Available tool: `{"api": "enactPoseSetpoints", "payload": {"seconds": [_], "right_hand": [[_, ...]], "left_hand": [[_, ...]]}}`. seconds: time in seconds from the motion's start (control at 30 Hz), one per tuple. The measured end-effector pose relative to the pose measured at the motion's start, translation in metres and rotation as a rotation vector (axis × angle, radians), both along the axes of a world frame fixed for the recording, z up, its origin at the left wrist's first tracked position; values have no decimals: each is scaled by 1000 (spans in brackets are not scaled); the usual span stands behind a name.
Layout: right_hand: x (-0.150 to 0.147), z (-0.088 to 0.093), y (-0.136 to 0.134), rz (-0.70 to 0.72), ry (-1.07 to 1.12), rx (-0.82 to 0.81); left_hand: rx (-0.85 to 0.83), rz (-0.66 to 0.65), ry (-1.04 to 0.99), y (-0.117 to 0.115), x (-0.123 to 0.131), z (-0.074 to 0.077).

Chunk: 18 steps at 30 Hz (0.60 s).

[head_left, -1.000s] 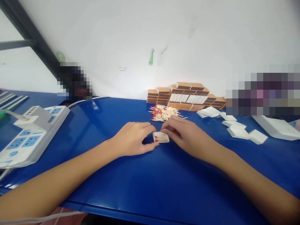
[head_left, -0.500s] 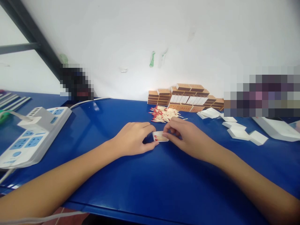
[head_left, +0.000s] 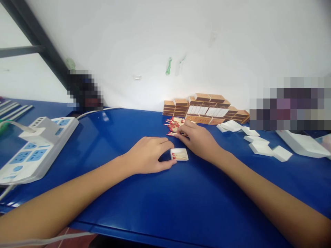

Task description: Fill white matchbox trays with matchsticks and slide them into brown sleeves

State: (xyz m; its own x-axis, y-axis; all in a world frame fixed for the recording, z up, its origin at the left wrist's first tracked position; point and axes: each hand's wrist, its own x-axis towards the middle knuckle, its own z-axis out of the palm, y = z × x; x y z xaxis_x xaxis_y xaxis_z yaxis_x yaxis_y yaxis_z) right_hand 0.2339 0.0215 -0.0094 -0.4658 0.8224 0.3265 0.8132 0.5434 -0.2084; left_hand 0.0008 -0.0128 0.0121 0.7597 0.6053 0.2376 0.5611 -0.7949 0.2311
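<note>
A small white matchbox tray (head_left: 184, 155) lies on the blue table with several red-headed matches (head_left: 178, 156) inside, toward its near left. My left hand (head_left: 151, 155) grips the tray's left end between thumb and fingers. Beyond the tray, my right hand (head_left: 198, 137) has its thumb and fingertips pinched at the near right edge of a loose heap of matches (head_left: 173, 124). The fingers cover part of the heap, and which matches are between them is hard to make out.
Brown matchboxes (head_left: 204, 119) stand stacked against the wall behind the heap. Several white empty trays (head_left: 261, 149) lie scattered at the right, near a larger white box (head_left: 300, 143). A white power strip (head_left: 38, 151) with a cable (head_left: 98, 110) sits on the left.
My right hand has moved from the tray up to the match heap. My left hand still holds the tray, which sits slightly nearer and further right in view.
</note>
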Motion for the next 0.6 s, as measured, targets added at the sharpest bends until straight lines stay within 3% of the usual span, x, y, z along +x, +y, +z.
{"api": "enactPoseSetpoints", "payload": {"seconds": [0.23, 0.47, 0.6], "right_hand": [[10, 2, -4, -52, -128, 28], [35, 15, -18, 14, 90, -29], [31, 24, -34, 116, 110, -135]], "left_hand": [[15, 33, -1, 4, -1, -1], [1, 90, -19, 7, -4, 0], [-4, 82, -24, 5, -2, -1]]}}
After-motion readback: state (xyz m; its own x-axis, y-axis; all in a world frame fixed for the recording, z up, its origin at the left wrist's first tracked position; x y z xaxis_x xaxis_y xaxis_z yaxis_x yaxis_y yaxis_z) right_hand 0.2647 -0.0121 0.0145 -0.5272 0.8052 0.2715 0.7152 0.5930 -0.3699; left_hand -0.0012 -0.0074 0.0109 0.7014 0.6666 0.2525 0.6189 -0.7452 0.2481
